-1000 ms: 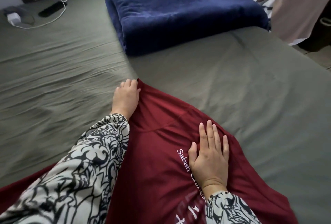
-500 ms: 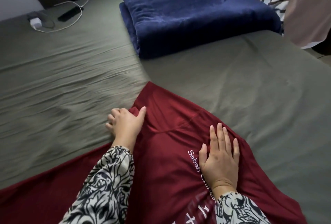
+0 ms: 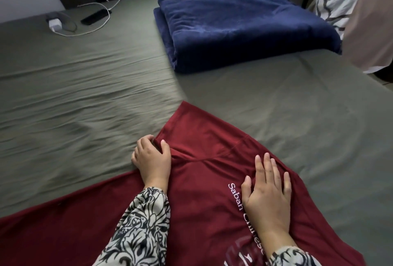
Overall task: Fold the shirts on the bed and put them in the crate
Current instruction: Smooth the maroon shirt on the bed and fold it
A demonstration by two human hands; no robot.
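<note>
- A dark red shirt point(image 3: 204, 197) lies spread on the bed point(image 3: 85, 106), which is covered in a grey-green sheet. The shirt is my landmark for everything else here.
- My left hand point(image 3: 152, 159) is at the shirt's left edge, with fingers and thumb curled around a bunched fold of the red cloth near where the sleeve begins.
- My right hand point(image 3: 266, 193) lies flat on the shirt's chest, fingers straight and slightly spread, pressing beside white printed lettering.
- The sleeve runs away from my left hand, up and to the right, ending in a point on the sheet beyond both hands.
- The shirt's long axis runs from my body outward; more red cloth trails off to the lower left.
- I judge that the gathered edge should fold rightward, over the chest, toward my flat right hand, which would serve as the anchor. My left hand is the nearer one to that edge.
- Beyond the shirt, a folded navy blanket point(image 3: 240, 31) rests on the sheet.
- Far to the shirt's upper left lie a white charger point(image 3: 55, 24) and cable.
- No crate is in view.
</note>
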